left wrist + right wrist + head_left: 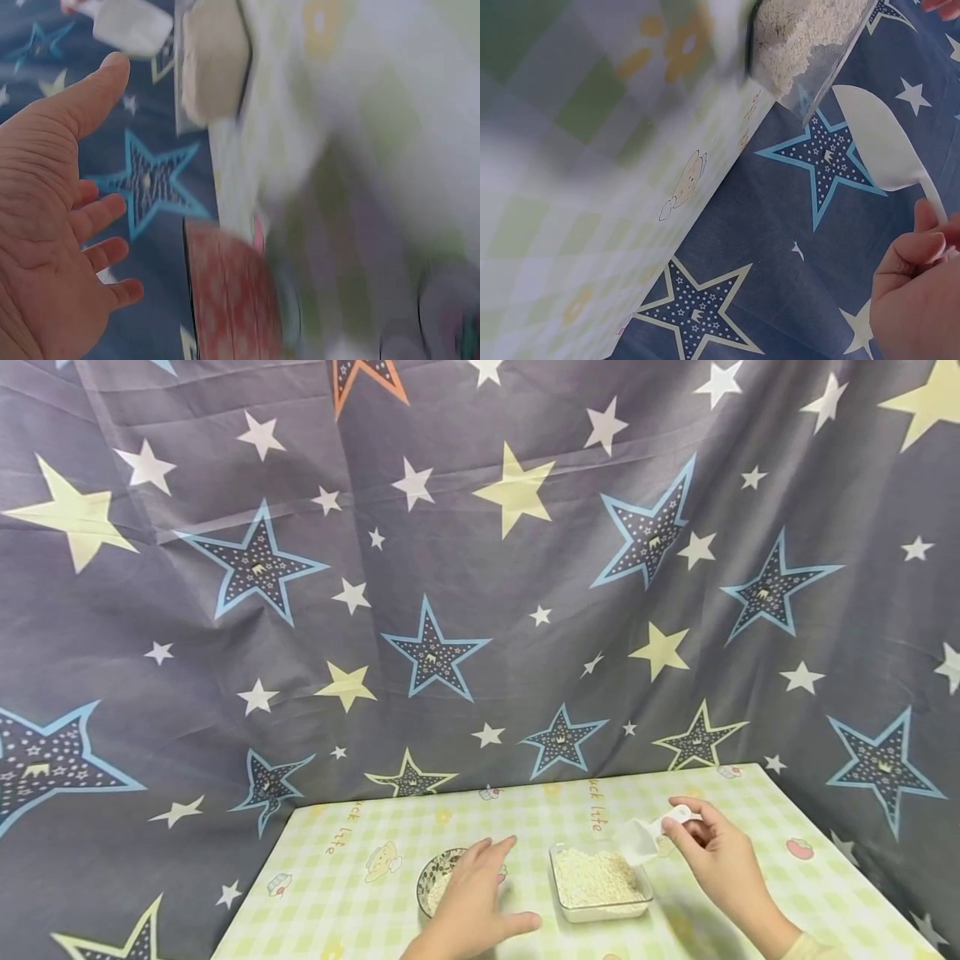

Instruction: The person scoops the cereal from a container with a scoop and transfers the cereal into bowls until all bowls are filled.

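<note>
My right hand [720, 856] pinches the handle of a white scoop [637, 841], tilted over the right edge of a clear rectangular container [604, 912] filled with pale flakes [596, 877]. The scoop [877, 139] also shows in the right wrist view, where its inside is hidden. My left hand [474, 902] hovers at a round patterned bowl [429, 864], fingers extended and thumb spread toward the container. In the left wrist view the palm of the left hand [52, 217] holds nothing, and the bowl [232, 292] shows a reddish outside. Some pale flakes lie in the bowl, partly hidden by the hand.
A green-and-white checked cloth [337, 877] covers the table. Behind it hangs a dark curtain [465, 568] printed with stars, close to the table's back edge. The container stands to the right of the bowl, with a gap between them.
</note>
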### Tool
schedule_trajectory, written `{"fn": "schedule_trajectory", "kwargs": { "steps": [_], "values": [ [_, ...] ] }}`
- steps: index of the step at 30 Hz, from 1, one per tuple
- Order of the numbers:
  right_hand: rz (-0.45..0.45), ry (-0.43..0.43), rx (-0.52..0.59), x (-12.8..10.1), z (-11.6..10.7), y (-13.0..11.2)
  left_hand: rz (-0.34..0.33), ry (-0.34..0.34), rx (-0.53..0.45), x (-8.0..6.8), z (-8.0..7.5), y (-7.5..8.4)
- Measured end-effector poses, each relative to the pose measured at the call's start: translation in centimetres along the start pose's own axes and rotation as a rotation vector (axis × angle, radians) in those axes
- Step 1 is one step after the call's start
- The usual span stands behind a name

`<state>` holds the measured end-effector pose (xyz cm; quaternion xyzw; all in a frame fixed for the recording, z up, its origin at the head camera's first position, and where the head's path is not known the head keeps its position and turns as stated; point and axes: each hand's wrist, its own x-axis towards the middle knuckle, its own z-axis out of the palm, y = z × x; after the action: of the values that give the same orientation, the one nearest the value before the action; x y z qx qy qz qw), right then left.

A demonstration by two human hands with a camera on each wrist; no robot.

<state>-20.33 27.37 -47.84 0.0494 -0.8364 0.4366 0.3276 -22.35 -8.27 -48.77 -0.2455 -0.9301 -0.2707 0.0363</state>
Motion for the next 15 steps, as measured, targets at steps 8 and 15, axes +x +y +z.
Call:
{"fn": "schedule_trajectory", "kwargs": {
  "steps": [8, 15],
  "values": [
    [-0.029, -0.024, 0.019, -0.4, 0.9, -0.2, 0.070, -0.029, 0.052, 2.1, 2.9, 2.4],
    [-0.051, -0.055, 0.099, -0.2, 2.1, -0.7, -0.007, -0.073, 0.031, 3.5, 4.0, 3.4]
  ]
}}
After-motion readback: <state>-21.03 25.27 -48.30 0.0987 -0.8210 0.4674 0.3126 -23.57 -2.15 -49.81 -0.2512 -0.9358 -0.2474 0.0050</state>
